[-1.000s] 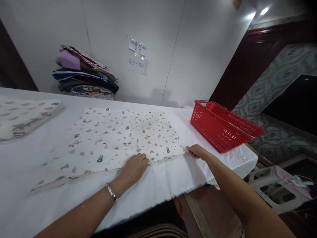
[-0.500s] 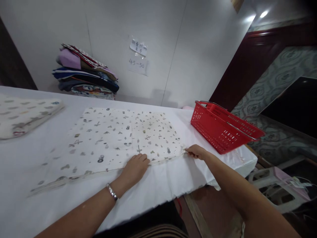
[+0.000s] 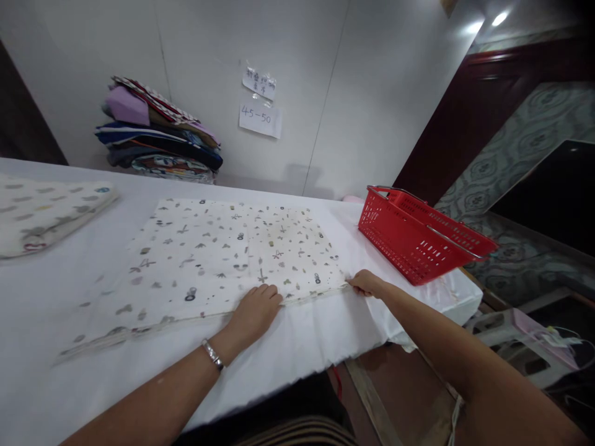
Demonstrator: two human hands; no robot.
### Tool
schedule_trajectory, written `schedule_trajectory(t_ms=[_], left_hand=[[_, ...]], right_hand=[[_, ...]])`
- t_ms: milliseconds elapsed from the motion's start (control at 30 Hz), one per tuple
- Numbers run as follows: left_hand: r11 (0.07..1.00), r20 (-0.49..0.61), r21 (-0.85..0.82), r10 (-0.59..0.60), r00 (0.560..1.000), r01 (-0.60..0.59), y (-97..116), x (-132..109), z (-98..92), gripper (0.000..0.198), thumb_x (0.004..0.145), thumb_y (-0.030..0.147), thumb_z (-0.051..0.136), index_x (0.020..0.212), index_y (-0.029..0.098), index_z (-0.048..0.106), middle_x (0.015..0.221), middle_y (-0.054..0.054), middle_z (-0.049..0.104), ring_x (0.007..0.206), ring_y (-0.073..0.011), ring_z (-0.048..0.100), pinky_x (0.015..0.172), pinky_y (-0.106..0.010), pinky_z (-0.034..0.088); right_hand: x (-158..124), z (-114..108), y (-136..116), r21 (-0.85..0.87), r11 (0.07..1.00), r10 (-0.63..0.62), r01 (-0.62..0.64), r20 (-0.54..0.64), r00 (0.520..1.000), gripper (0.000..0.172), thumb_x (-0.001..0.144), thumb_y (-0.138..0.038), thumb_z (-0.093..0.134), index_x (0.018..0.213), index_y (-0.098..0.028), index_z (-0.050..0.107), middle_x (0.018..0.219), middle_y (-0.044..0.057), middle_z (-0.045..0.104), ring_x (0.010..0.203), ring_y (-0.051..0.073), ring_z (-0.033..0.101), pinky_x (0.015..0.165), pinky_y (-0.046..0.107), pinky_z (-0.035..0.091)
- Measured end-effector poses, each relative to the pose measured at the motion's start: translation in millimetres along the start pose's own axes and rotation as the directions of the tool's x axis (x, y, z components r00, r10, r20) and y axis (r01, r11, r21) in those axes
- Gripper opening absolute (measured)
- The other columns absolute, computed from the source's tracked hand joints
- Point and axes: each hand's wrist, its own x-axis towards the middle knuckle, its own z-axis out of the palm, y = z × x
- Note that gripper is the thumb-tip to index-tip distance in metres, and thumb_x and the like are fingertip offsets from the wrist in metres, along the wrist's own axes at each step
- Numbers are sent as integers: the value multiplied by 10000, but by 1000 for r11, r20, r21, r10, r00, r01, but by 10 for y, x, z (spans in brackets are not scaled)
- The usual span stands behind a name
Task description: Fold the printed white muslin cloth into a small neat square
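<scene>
Printed cloth [image 3: 204, 257] lies spread on the white-covered table [image 3: 297, 347], in front of the person, a broad, low, roughly four-sided sheet; its ground is white to cream, a shade warmer in the right part than in the left; a faint straight crease runs from the far edge toward the near one, between those two parts; the surface is mostly flat, and its lower left corner is so close in tone to the table covering that the outline there is hard to make out; along the near edge several thin layers show one above another, spreading slightly apart toward the left.

To the right of the cloth, apart from it, stands a red basket [image 3: 395, 229] with metal handles; at the far left lies a second folded cloth [image 3: 51, 214], cream with grey-green shapes.

Over the near edge, about midway along the part nearer the right, the left hand [image 3: 255, 306] rests palm down, its fingers together and slightly bent; whether they pinch the layers, I cannot tell; the right hand [image 3: 365, 283] has its fingertips closed on the near right corner.

Smallest are the printed motifs: scattered grey, olive and brownish shapes, some star-like or branching, a few dark paired rings, with tiny dots between.
</scene>
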Motion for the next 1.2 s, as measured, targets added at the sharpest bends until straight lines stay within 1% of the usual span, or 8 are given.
schedule_trajectory(t_ms=[133,300,467,633,767,900,1033,1200], left_hand=[[1000,-16,8,-1,1000,1,-4,-14,21,189,889,118,413,803,174,571,860,-54,551,776,-203,483,693,-339,379],[1000,-43,5,7,999,-7,-19,-13,98,185,889,105,412,823,174,571,863,-49,542,795,-202,478,697,-332,373],[1000,-56,-4,27,998,-28,-26,3,150,215,897,93,384,847,167,580,866,-51,539,809,-201,474,713,-334,381],[1000,-39,-14,22,999,-23,6,9,69,227,909,117,377,864,169,594,863,-53,552,802,-191,484,719,-329,395],[1000,7,-13,-2,1000,2,30,22,9,218,909,122,389,885,164,602,885,-58,561,815,-195,496,732,-336,409],[999,3,-51,-4,1000,4,18,22,21,216,914,146,390,903,171,604,888,-53,564,825,-193,505,740,-339,419],[996,-28,-95,2,1000,-5,5,18,44,212,919,167,392,928,182,603,902,-52,569,833,-190,505,753,-346,427],[994,-27,-102,-39,999,36,8,19,34,213,918,157,394,893,167,606,878,-56,560,830,-194,498,752,-346,429]], right_hand=[[-68,-1,-51,-29,997,-77,76,-61,995,269,738,-196,612,523,-179,452,392,-42,433,365,70,367,384,203,242],[-99,-232,-44,-100,981,-185,169,-176,967,171,719,-188,591,566,-172,517,393,-45,451,402,75,390,420,203,245],[-32,-229,76,-131,977,-184,166,-137,973,223,662,-132,625,482,-166,497,356,-39,431,399,81,389,433,211,245],[7,-122,206,-34,982,-189,186,-104,976,210,715,-156,611,536,-171,503,389,-61,427,403,69,365,426,198,252],[22,-126,253,79,980,-172,181,-104,980,180,757,-173,578,601,-177,489,419,-46,480,411,78,415,421,190,284],[17,-165,247,200,960,-181,196,-92,979,173,785,-225,570,646,-175,480,463,-33,512,431,83,454,434,188,334],[44,-191,252,286,927,-209,241,-140,968,170,797,-278,567,690,-175,485,502,-46,502,436,67,434,430,179,325],[132,-76,333,265,932,-193,246,-213,958,132,768,-217,566,681,-183,474,437,-70,440,397,73,375,398,193,256]])
